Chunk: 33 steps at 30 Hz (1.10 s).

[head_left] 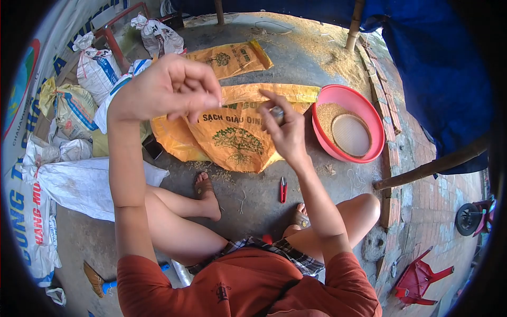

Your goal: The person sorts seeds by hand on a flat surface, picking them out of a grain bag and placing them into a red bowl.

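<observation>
My left hand (171, 87) is raised at upper left, its fingers curled and thumb and fingertips pinched. Whatever it holds, if anything, is too thin or small to see. My right hand (288, 127) is in front of the orange sack with a small greyish round object (277, 113) held among its bent fingers. Below and between both hands lies an orange printed sack (237, 140), its yellowish mouth edge along the top. On the floor near my right forearm rests a small pair of red-handled thread snips (283, 190).
A pink basin (377, 119) at right holds grain and a round sieve (351, 136). Another orange sack (237, 59) lies behind. White filled sacks (97, 68) line the left. A pole (430, 164), blue tarp (422, 79) and red stool (422, 277) stand at right.
</observation>
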Each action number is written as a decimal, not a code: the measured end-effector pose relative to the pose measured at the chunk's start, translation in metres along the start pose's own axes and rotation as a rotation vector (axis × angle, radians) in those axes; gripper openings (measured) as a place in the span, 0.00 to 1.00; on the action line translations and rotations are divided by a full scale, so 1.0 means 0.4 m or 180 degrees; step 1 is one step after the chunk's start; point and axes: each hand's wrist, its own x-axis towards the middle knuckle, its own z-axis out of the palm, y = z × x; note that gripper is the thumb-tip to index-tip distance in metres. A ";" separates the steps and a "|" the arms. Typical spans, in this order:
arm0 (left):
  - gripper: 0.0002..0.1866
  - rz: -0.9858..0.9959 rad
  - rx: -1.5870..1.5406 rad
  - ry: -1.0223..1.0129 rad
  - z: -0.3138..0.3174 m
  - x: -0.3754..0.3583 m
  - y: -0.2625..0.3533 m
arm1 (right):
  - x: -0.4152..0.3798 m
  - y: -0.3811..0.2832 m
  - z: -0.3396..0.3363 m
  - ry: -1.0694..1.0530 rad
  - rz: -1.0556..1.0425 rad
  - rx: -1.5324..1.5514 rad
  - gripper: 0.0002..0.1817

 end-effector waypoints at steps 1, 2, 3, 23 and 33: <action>0.05 0.0001 -0.0006 0.0010 -0.001 -0.004 -0.003 | -0.006 -0.007 0.012 -0.0108 -0.0142 -0.0112 0.14; 0.06 0.0252 0.0273 -0.0459 -0.001 -0.009 -0.008 | -0.011 -0.010 0.019 -0.0211 -0.0361 -0.0336 0.09; 0.06 0.0507 0.0553 -0.0925 -0.003 -0.013 -0.012 | -0.018 -0.011 0.024 -0.0227 -0.0366 -0.0342 0.09; 0.19 0.0036 0.0894 -0.0847 0.042 0.411 -0.410 | -0.014 0.017 0.075 -0.0722 -0.0448 -0.1678 0.06; 0.14 -0.0384 0.0451 -0.0074 -0.071 0.342 -0.409 | 0.004 0.011 0.100 -0.0692 -0.0376 -0.1652 0.06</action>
